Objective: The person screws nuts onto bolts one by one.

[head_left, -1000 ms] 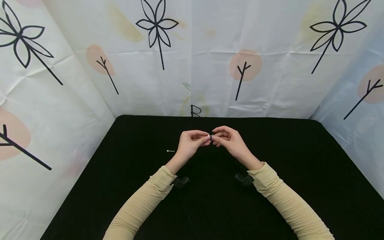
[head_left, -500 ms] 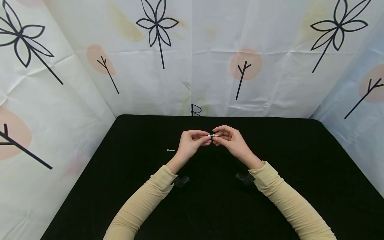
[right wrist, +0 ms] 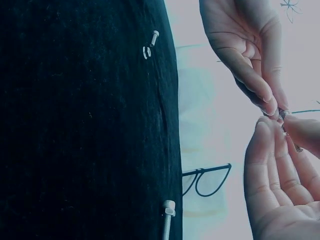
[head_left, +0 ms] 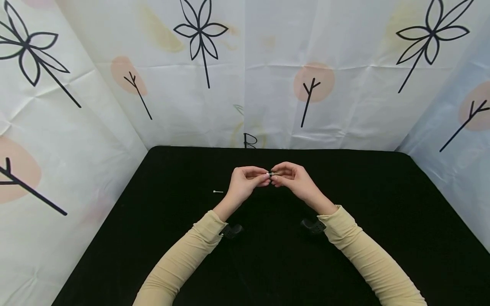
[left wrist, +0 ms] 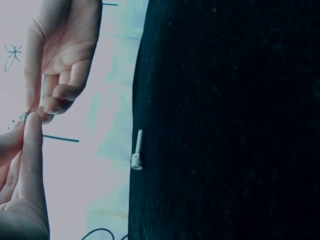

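Both hands meet over the far middle of the black table, fingertips close together. Thumb and fingers of my left hand (head_left: pixel 245 182) pinch one end of a small metal bolt (head_left: pixel 275 173). My right hand (head_left: pixel 296 182) pinches at the bolt from the other side, its thumb and index finger near the left fingertips. In the right wrist view the bolt's shaft (right wrist: pixel 298 148) points toward the right palm; fingertips partly hide the rest. Another bolt (head_left: pixel 217 191) lies on the cloth left of my left wrist.
In the right wrist view, a bolt with a nut (right wrist: pixel 169 215) lies near the bottom, and another bolt (right wrist: pixel 155 37) lies beside two thin rings (right wrist: pixel 146 52). The left wrist view shows a bolt with a nut (left wrist: pixel 138 152) near the table edge. A patterned curtain (head_left: pixel 268 106) stands behind.
The right fingers have shifted slightly at the bolt, and more of its shaft now shows between them. The left hand stays almost still. The bolt lying on the cloth has not moved.
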`<state>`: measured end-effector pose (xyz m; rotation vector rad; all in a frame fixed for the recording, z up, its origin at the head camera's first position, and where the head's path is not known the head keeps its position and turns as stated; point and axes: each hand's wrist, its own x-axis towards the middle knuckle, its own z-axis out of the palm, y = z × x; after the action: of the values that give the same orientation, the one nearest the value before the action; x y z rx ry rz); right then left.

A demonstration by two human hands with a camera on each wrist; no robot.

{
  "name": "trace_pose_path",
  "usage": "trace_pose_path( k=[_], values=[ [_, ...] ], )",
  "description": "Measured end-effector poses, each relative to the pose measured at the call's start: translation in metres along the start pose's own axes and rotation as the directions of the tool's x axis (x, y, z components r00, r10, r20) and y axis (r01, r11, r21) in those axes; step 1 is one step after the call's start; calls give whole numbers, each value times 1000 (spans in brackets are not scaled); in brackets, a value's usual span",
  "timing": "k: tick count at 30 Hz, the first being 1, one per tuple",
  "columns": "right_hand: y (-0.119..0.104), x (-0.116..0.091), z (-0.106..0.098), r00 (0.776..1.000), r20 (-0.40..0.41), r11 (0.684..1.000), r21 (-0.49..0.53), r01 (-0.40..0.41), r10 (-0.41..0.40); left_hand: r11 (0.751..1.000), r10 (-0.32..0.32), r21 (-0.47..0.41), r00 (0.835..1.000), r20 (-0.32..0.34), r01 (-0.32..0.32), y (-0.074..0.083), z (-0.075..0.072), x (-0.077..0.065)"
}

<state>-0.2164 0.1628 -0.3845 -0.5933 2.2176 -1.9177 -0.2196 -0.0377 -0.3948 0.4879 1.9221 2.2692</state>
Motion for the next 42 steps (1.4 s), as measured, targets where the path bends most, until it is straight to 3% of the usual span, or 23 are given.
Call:
trace_pose_path(
  k=[4, 11, 17, 21, 25, 30, 37, 42],
  values=[
    [1, 1, 1, 1000, -10, 1000, 2, 25, -25, 1000, -7, -9, 1000, -2, 7, 0, 0, 1],
    [2, 1, 1, 999, -33, 998, -57, -33, 31, 1000, 2, 14, 1000, -16, -2, -2, -1, 1],
    [0, -1, 1, 999, -26, 999, -31, 37, -38, 1000, -21, -3, 1000, -8, 21, -3, -2, 3],
    [1, 0, 1, 999, -38, 998, -51, 21, -23, 999, -36, -6, 999, 13, 36, -2, -3, 3],
    [2, 0, 0, 999, -44, 999, -49, -5, 3, 999, -50, -8, 998, 27, 50, 5, -1, 0],
    [5, 0, 0, 999, -34, 999, -45, 24, -26, 999, -41, 3, 999, 35, 41, 19, 3, -6],
    [-25, -7, 8, 998, -40, 995, -90, -46, 42, 1000, 12, 17, 1000, 1, -12, -5, 0, 3],
    [-25, -7, 9, 999, -41, 999, -50, -9, 7, 1000, 15, 6, 1000, -3, -15, -4, 1, 4]
  ],
)
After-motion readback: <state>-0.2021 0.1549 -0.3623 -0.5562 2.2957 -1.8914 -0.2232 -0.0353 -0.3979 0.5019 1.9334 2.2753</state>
